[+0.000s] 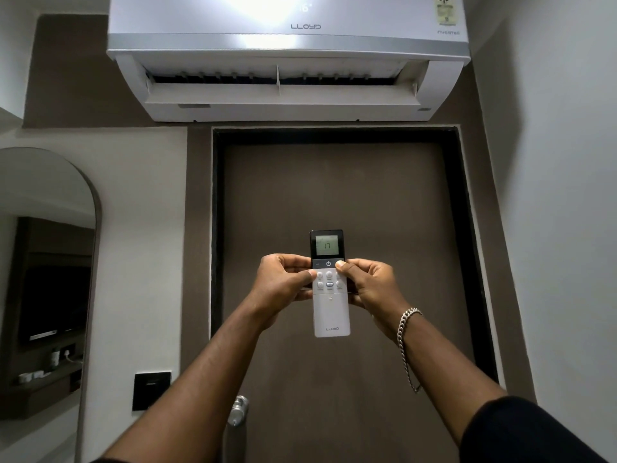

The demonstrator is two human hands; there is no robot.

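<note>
A white Lloyd remote (pixel 331 315) with a black top and a lit screen reading 17 is held upright in front of me, pointed up at the wall unit. My left hand (pixel 283 285) grips its left edge, thumb lying near the upper buttons. My right hand (pixel 370 285) grips the right edge, its thumb tip pressing the button at the right of the black strip. A silver chain bracelet hangs on my right wrist. Above, the white Lloyd air conditioner (pixel 287 58) has its flap open and shows 16 on its front.
A brown door (pixel 334 195) in a dark frame stands straight ahead, with a metal handle (pixel 237 411) low on its left. A black switch plate (pixel 152 390) is on the wall left of it. An arched mirror (pixel 46 262) fills the left; a white wall closes the right.
</note>
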